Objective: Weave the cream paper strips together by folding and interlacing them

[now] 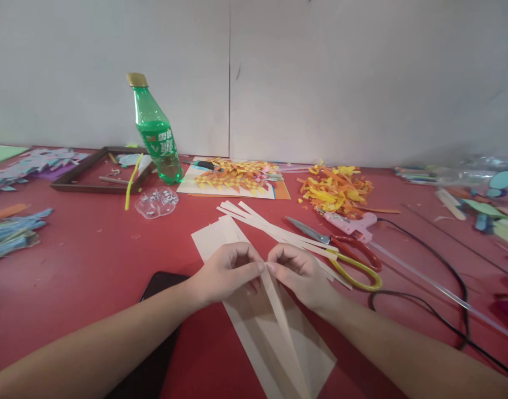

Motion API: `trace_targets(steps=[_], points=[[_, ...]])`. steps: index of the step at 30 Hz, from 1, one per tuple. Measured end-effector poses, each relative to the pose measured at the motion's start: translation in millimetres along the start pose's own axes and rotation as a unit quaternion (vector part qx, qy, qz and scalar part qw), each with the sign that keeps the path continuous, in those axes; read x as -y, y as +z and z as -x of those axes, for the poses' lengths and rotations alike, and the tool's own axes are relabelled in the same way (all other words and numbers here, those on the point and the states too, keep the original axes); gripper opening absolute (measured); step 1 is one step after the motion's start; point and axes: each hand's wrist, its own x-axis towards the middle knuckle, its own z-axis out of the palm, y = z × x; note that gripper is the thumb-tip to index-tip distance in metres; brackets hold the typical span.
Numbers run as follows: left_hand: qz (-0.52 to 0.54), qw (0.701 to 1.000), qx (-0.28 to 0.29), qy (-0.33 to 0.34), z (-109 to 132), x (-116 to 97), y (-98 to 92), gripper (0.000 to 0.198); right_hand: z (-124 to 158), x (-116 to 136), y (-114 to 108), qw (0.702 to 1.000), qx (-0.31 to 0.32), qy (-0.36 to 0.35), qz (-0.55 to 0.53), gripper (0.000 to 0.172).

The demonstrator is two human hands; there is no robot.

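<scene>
My left hand [227,273] and my right hand [300,275] meet at the fingertips over a cream paper sheet [274,338] on the red table. Both hands pinch a narrow cream paper strip [283,318] that stands up from the sheet and runs toward me. More cut cream strips [262,221] fan out just beyond my fingers. Scissors [345,252] with red and yellow handles lie on those strips, right of my right hand.
A green bottle [156,133] stands at the back left beside a dark wooden frame [93,172]. Woven orange and yellow paper [237,177] and a scrap pile [337,188] lie at the back. A pink glue gun [353,223] with black cord [445,310] is right. A dark phone [162,332] lies under my left forearm.
</scene>
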Motion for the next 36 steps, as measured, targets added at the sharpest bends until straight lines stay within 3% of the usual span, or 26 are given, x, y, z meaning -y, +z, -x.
trace_targets(steps=[19,26,36], points=[[-0.019,1.0,-0.01,-0.001,0.1,-0.4,0.7,0.03,1.0,0.6,0.7,0.999,-0.024,-0.018,0.02,0.026],[-0.027,1.0,-0.008,0.007,0.1,-0.4,-1.3,0.032,-0.4,2.9,0.5,1.0,0.02,0.002,-0.002,0.029],[-0.001,1.0,-0.011,0.0,-1.2,2.5,-1.4,0.035,0.7,0.4,0.4,1.0,0.005,-0.018,0.017,0.032]])
